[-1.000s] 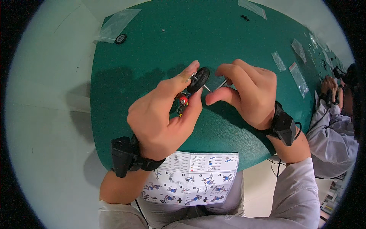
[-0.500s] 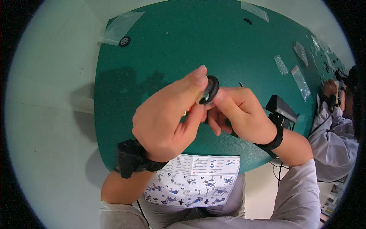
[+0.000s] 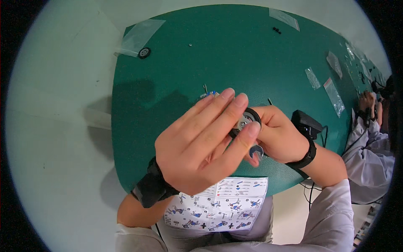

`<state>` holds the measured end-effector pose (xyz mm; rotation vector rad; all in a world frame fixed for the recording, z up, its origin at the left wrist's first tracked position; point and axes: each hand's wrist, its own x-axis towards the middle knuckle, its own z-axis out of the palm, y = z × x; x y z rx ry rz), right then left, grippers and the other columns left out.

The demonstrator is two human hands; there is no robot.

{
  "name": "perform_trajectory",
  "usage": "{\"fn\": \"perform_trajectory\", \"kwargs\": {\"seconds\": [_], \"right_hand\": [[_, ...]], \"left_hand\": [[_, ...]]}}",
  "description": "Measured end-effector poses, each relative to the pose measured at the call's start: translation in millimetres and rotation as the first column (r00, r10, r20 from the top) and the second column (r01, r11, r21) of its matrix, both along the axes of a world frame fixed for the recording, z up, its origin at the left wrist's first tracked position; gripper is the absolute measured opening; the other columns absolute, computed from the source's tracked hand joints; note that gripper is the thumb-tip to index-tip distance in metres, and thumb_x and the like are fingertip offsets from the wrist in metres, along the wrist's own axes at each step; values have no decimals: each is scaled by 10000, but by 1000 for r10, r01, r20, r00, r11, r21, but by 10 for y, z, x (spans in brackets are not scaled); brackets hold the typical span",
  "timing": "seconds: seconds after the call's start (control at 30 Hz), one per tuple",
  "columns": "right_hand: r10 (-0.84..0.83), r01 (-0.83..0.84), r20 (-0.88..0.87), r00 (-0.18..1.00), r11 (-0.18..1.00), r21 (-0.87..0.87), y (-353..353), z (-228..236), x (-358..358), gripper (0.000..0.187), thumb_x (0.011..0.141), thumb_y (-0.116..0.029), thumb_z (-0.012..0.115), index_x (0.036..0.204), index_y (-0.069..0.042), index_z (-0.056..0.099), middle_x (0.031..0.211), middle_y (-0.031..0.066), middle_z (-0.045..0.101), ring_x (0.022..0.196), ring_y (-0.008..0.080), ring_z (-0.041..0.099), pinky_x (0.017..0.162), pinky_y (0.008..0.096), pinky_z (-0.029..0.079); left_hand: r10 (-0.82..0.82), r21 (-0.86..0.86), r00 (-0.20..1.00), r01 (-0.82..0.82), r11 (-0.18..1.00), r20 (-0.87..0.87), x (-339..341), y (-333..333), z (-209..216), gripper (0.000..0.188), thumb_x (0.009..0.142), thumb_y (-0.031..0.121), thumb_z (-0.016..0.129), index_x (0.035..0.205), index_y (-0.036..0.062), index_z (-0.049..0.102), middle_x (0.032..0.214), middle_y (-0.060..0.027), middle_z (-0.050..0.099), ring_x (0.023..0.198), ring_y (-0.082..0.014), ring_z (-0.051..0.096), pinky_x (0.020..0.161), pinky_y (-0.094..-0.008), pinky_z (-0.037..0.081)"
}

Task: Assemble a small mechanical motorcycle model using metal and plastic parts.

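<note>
My left hand (image 3: 197, 145) lies over a small model, its fingers stretched across and its thumb pressed to a wheel (image 3: 251, 115) with a black tyre and grey hub. Beyond the fingers stick out blue and metal parts (image 3: 213, 93) of this model; most of it is hidden by the hand. My right hand (image 3: 277, 134) is closed at the wheel's right side. From under its fingers pokes the open jaw of a small metal spanner (image 3: 257, 152). A thin dark rod tip (image 3: 270, 101) shows behind the right hand; what it belongs to is hidden.
A printed instruction sheet (image 3: 226, 210) rests on my lap. On the green table (image 3: 226, 46) lie another wheel (image 3: 144, 53), a clear bag (image 3: 145, 35), a tiny metal part (image 3: 190, 45), black bits (image 3: 277, 30) and more bags (image 3: 334, 96). Another person's hands (image 3: 367, 101) are at the right.
The wheel has turned so that its hub shows, and has moved right and nearer. My left fingers have stretched over the model. The spanner jaw and blue parts have come into view.
</note>
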<state>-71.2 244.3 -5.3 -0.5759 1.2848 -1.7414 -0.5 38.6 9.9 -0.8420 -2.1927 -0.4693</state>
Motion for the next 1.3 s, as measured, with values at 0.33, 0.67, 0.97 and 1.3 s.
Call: {"fn": "perform_trajectory", "kwargs": {"seconds": [0.33,0.67,0.97,1.3], "right_hand": [[4,30,334,943,995,-97,62,2,-40,231,1066,-196,556,1187,-5,510,748,122,677,501,215,662,434,287,511],[48,-40,21,999,958,-286,146,-44,-18,305,1022,-170,636,1232,34,553,964,162,708,830,296,735,688,376,589],[-21,72,226,974,973,-219,62,-74,8,361,1038,-146,600,1336,-5,454,905,170,706,702,284,734,612,364,597],[44,25,374,927,983,-180,96,-72,23,497,980,-72,667,1395,1,404,1043,163,714,765,256,733,612,337,610]], "left_hand": [[71,-22,997,-71,997,-3,52,34,26,289,865,91,723,1148,150,722,1211,-208,697,1116,-368,696,905,-455,624],[53,58,992,-47,997,-114,28,-11,-22,308,864,150,791,1153,136,686,1174,-187,709,1066,-349,713,841,-418,650],[52,61,988,-44,997,-143,32,44,-70,358,845,281,835,1151,170,686,1146,-163,713,1026,-328,727,828,-413,654],[0,119,994,12,993,-105,62,95,-81,360,847,285,832,1158,175,688,1155,-156,704,1034,-322,721,816,-412,657]]}}
